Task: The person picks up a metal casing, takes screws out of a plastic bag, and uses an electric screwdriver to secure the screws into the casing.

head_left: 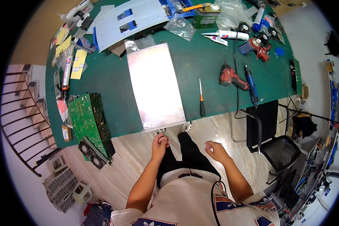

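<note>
Metal panel [156, 86] laid on green surface [199, 56]

Off its near edge, left hand [161, 142] and right hand [217, 151] are held with fingers [212, 144] curled; whether anything is grasped cannot be told. Right of the panel, a screwdriver [202, 105] is seen.

Room to pass lies between the silvery panel [156, 86] and screwdriver [202, 107]; farther right, a drill [226, 76] obstructs.

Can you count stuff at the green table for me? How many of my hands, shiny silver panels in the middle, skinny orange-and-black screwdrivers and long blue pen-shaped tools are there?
Hands: 2 (left hand, right hand)
Shiny silver panel in the middle: 1
Skinny orange-and-black screwdriver: 1
Long blue pen-shaped tool: 1
Total: 5
</note>
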Motion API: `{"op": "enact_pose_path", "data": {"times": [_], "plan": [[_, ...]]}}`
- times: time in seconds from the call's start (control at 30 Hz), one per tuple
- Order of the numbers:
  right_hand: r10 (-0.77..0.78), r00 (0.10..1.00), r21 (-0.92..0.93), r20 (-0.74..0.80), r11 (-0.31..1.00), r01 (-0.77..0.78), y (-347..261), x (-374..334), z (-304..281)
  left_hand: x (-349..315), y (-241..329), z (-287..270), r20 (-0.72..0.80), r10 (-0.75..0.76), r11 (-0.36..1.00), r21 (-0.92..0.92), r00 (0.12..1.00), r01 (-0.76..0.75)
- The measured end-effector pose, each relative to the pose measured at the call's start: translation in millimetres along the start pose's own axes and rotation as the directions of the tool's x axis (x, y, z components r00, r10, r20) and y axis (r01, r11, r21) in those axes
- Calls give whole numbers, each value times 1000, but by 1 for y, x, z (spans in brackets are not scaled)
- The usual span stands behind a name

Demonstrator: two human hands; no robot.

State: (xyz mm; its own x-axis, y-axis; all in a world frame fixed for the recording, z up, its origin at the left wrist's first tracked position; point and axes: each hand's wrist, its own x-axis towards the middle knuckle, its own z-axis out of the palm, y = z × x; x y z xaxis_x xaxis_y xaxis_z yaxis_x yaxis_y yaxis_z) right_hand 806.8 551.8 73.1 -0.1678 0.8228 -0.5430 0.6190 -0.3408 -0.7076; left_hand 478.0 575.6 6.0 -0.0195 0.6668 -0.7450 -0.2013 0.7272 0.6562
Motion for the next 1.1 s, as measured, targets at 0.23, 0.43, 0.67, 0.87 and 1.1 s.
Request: {"op": "enact_pose_path", "data": {"times": [0.23, 0.43, 0.67, 0.87, 1.1], "plan": [[-16, 933, -71, -359, 997, -10, 3, 79, -48, 13, 16, 25, -15, -17, 991, -136, 1000, 15], [-104, 720, -220, -686, 973, -69, 45, 149, -152, 26, 11, 35, -30, 60, 991, -116, 998, -63], [-355, 670, -696, -652, 630, -344, 38, 228, -198, 24, 9, 42, -104, 106, 987, -106, 989, -118], [-228, 807, -750, -545, 563, -348, 50, 273, -210, 4, -9, 39, -143, 109, 989, -89, 984, -122], [-120, 837, -649, -533, 693, -314, 36, 259, -220, -14, -26, 29, -64, 122, 990, 79, 990, -117]]}}
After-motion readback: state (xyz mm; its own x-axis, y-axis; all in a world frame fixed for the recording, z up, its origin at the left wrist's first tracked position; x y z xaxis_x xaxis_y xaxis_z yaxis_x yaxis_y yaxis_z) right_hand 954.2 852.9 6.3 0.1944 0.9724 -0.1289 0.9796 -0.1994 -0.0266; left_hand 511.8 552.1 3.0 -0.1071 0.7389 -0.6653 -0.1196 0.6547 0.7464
